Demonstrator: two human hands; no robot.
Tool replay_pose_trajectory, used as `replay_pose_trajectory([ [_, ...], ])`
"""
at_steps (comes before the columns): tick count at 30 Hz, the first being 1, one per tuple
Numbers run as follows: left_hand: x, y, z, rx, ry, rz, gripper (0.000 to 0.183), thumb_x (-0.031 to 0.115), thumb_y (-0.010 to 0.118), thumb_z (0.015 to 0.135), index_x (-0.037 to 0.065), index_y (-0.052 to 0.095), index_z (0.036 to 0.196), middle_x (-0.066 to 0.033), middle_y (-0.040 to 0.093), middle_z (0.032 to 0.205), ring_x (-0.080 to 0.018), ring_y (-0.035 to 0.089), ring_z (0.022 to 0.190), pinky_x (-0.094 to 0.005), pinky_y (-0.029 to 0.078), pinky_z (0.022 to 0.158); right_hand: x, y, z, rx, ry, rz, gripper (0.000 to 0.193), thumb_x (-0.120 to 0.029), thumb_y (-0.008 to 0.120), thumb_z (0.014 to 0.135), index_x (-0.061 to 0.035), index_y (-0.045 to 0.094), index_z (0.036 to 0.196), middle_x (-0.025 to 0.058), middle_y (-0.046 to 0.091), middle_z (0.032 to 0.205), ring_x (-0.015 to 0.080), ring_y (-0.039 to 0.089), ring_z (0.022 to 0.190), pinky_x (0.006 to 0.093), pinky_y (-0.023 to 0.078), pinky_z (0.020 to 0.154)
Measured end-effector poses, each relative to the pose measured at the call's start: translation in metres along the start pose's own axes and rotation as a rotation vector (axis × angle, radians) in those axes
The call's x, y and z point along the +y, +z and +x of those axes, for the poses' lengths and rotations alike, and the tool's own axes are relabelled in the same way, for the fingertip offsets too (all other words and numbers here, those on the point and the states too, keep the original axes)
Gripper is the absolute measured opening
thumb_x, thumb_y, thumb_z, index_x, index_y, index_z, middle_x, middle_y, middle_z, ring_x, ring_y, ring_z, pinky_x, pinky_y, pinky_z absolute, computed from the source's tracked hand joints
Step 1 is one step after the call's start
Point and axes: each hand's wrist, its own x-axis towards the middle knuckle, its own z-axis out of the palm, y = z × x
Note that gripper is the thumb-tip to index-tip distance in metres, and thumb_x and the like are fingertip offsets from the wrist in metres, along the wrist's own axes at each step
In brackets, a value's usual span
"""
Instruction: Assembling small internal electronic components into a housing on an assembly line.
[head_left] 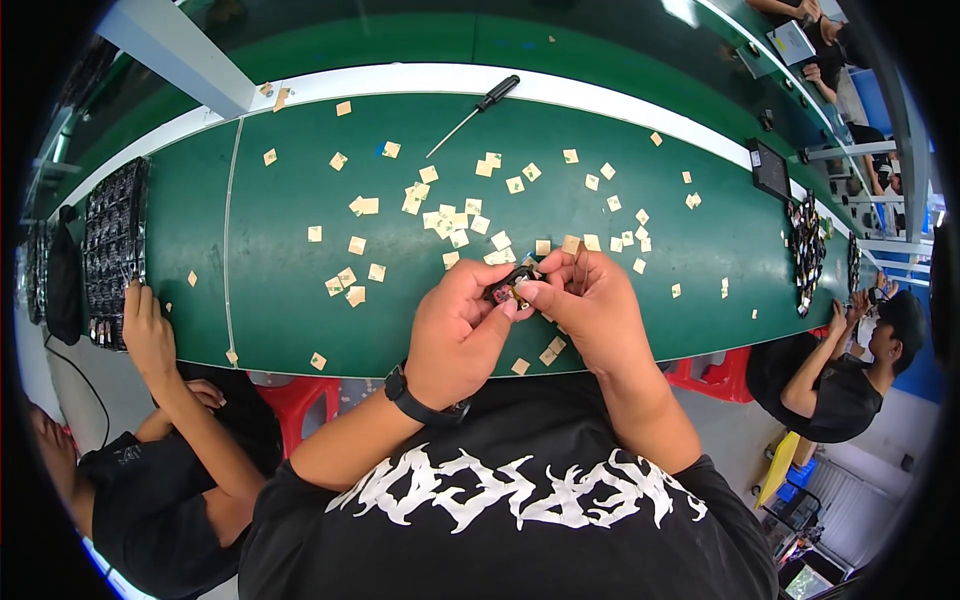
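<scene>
Over the near middle of the green table (290,200), a small black electronic device (497,291) is held between my two hands. Its open side shows reddish and yellowish small parts, too small to name. My left hand (450,322), below a black wristwatch strap, wraps fingers and thumb round its left side. My right hand (592,305) presses thumb and fingertips on its right side. A tan paper square (571,244) shows at the right fingertips; whether it is gripped I cannot tell. Several pale paper squares (444,218) lie scattered beyond the hands.
A screwdriver (492,97) with a black handle lies at the far edge. To the left, a co-worker's hand (150,325) reaches a black tray (115,240) of small parts. A pile of dark parts (806,250) and a black box (768,168) sit at right, near another person (850,375).
</scene>
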Motion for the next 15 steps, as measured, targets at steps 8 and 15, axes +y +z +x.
replay_pose_trajectory([
  [8, 0.003, 0.001, 0.005, 0.022, -0.079, -0.025, 0.029, -0.007, 0.050, 0.099, -0.006, 0.048, 0.127, -0.0157, 0.060, 0.123, -0.0197, 0.063, 0.114, -0.0387, 0.057, 0.098, 0.010, -0.007, 0.006, -0.027, -0.018, -0.081, 0.025, -0.002, 0.077, 0.087, 0.0012, 0.062, 0.108, -0.0053, 0.052, 0.077, 0.0021, 0.048, 0.065, 0.0176, 0.039, 0.057],
  [15, 0.006, 0.000, 0.007, 0.030, -0.083, -0.137, 0.029, -0.007, 0.050, 0.099, -0.006, 0.050, 0.128, -0.0140, 0.061, 0.123, -0.0189, 0.063, 0.114, -0.0377, 0.058, 0.097, -0.016, -0.014, -0.014, -0.011, -0.509, -0.711, 0.019, 0.000, 0.078, 0.083, -0.0039, 0.071, 0.100, 0.0024, 0.064, 0.083, 0.0069, 0.054, 0.063, 0.0227, 0.043, 0.055],
])
